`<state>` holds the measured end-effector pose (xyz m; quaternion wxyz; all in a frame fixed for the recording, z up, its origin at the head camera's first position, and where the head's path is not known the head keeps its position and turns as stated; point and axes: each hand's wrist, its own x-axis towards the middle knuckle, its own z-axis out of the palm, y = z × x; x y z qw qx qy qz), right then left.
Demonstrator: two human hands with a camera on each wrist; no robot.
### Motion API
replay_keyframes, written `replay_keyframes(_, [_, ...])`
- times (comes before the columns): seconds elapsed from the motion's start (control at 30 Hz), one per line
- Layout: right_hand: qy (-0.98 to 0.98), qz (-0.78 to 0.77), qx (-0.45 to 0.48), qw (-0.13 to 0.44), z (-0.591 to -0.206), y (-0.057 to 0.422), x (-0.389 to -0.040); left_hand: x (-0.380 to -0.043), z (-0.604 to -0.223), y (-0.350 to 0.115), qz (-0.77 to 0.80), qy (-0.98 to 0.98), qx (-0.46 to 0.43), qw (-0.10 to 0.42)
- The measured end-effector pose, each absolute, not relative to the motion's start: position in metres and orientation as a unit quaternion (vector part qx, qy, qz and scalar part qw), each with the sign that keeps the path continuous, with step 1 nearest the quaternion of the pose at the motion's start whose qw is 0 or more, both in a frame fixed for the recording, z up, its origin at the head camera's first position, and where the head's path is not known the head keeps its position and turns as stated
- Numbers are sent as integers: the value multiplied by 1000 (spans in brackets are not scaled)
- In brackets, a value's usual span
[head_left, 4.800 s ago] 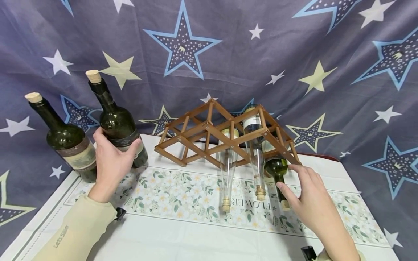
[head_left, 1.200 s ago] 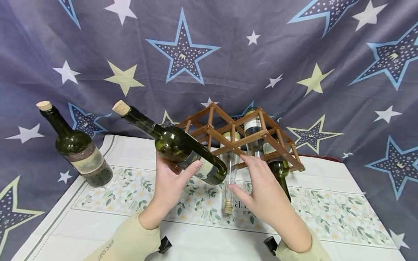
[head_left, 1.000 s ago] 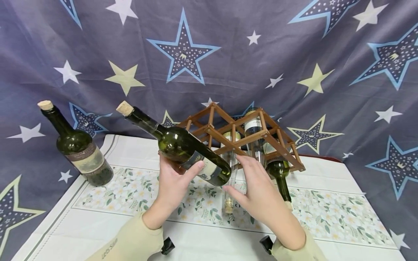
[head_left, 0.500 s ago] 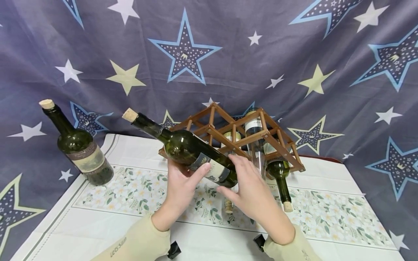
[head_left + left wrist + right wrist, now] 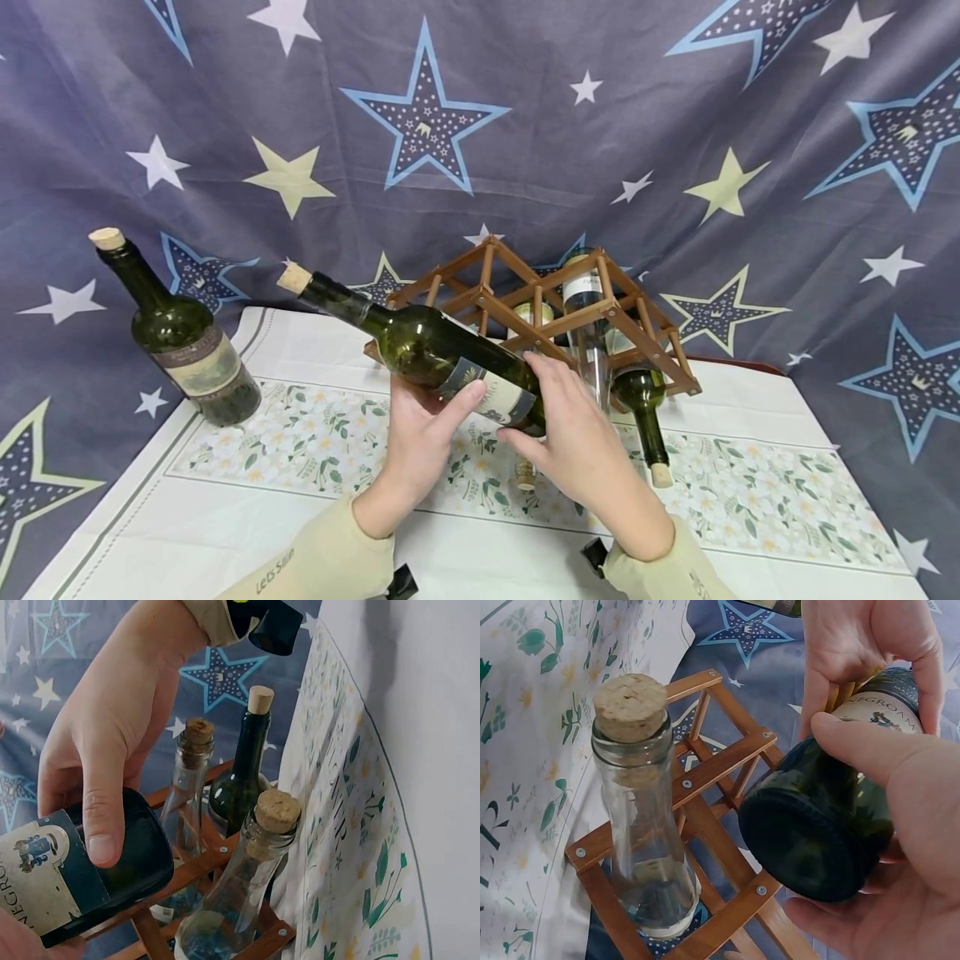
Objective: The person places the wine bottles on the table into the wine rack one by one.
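Note:
A dark green corked wine bottle [image 5: 420, 342] is held tilted in front of the wooden rack, its cork up to the left and its base down to the right. My left hand [image 5: 416, 446] grips it round the body from below, with the thumb across the label. At the base end my right hand [image 5: 573, 425] holds it between thumb and fingers, also seen closely as the right hand [image 5: 922, 802] in the right wrist view. The folding wooden wine rack [image 5: 481, 297] behind carries clear corked bottles, one a clear bottle [image 5: 641, 825], and a green bottle [image 5: 648, 417], necks pointing forward.
Another green wine bottle [image 5: 191, 358] stands upright at the table's left side. A white tablecloth [image 5: 300, 533] with a floral strip covers the table. Behind hangs a dark star-patterned curtain [image 5: 525, 183], close to the rack's back.
My left hand has lifted the wine bottle from the left, tilted it and carried it right. My right hand has left the racked green bottle and taken hold of the carried bottle's base.

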<state>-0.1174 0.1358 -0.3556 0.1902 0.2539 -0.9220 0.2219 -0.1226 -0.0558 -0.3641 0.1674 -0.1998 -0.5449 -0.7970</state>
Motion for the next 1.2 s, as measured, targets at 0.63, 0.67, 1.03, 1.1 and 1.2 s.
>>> replay_keyframes(0.63, [-890, 235, 293, 257, -353, 142, -120, -122, -363, -55, -797, -548, -208, 143])
replay_keyframes(0.67, [-888, 235, 297, 261, -353, 143, -121, -122, -363, -56, -796, -551, -207, 142])
replay_keyframes(1.03, [-878, 211, 309, 300, -348, 152, -121, -123, -367, -58, -782, -571, -217, 125])
replay_keyframes(1.1, [-877, 208, 310, 304, -347, 153, -121, -123, -367, -59, -781, -572, -218, 125])
replay_keyframes(1.2, [-877, 201, 309, 309, -346, 156, -122, -123, -368, -60, -777, -579, -211, 128])
